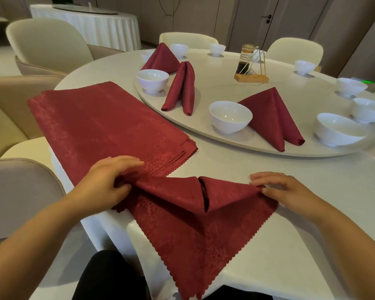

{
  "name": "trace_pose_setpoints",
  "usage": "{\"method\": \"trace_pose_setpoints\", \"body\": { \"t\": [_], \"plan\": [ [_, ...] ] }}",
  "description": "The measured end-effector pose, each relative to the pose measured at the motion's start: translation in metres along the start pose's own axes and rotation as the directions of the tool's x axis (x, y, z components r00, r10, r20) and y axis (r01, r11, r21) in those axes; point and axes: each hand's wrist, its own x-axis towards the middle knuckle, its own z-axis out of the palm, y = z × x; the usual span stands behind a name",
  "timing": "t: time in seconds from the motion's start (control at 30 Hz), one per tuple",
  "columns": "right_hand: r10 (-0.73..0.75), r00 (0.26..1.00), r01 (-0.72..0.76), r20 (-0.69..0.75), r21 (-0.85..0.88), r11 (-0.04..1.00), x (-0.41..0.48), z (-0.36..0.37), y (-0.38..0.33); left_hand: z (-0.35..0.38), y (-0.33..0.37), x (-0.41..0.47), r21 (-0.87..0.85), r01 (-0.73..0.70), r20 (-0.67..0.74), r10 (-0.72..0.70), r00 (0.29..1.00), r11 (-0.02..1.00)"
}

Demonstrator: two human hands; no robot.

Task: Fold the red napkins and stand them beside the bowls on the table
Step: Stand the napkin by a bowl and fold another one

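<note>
red patterned cloth napkin (188, 224), glossy white bowl (230, 116), wooden stand (251, 79).

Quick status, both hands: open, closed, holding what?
Left hand: grips the left corner of the half-folded napkin.
Right hand: pinches that napkin's right corner.

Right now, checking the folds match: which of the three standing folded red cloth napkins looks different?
The middle red napkin, beside the left white bowl: narrow, sides drawn together; the far napkin and right napkin spread wide.
</note>
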Motion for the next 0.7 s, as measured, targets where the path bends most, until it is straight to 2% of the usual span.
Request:
{"method": "trace_pose_setpoints", "body": {
  "t": [0.07, 0.2, 0.27, 0.33, 0.4, 0.47, 0.63, 0.7],
  "plan": [
    [-0.018, 0.999, 0.015, -0.027, -0.101, 0.995, -0.002, 0.005, 0.002, 0.006, 0.026, -0.005, -0.075, -0.136, 0.013, 0.137, 0.99, 0.988],
    [-0.083, 0.992, 0.058, -0.096, -0.234, 0.97, -0.009, 0.009, -0.002, 0.038, 0.06, -0.011, 0.033, -0.406, 0.072, 0.403, 0.913, 0.913],
    [-0.153, 0.986, 0.125, -0.065, -0.321, 0.939, -0.015, 0.008, -0.008, 0.05, 0.057, -0.012, 0.032, -0.41, 0.129, 0.403, 0.906, 0.911],
    [-0.252, 0.968, 0.233, 0.004, -0.393, 0.889, -0.021, 0.014, -0.009, 0.057, 0.051, -0.013, -0.029, -0.353, 0.182, 0.352, 0.918, 0.935],
    [-0.35, 0.936, 0.332, 0.047, -0.459, 0.824, -0.026, 0.027, -0.008, 0.062, 0.047, -0.017, -0.103, -0.275, 0.227, 0.292, 0.929, 0.956],
    [-0.441, 0.896, 0.4, 0.046, -0.513, 0.759, -0.028, 0.042, -0.008, 0.065, 0.046, -0.018, -0.113, -0.255, 0.229, 0.275, 0.934, 0.96],
    [-0.548, 0.835, 0.46, 0.05, -0.612, 0.643, -0.03, 0.07, -0.009, 0.068, 0.055, -0.026, -0.056, -0.305, 0.036, 0.307, 0.951, 0.951],
    [-0.576, 0.815, 0.488, 0.064, -0.612, 0.623, -0.032, 0.079, -0.012, 0.072, 0.059, -0.03, -0.049, -0.283, 0.001, 0.284, 0.959, 0.958]
  ]
}}
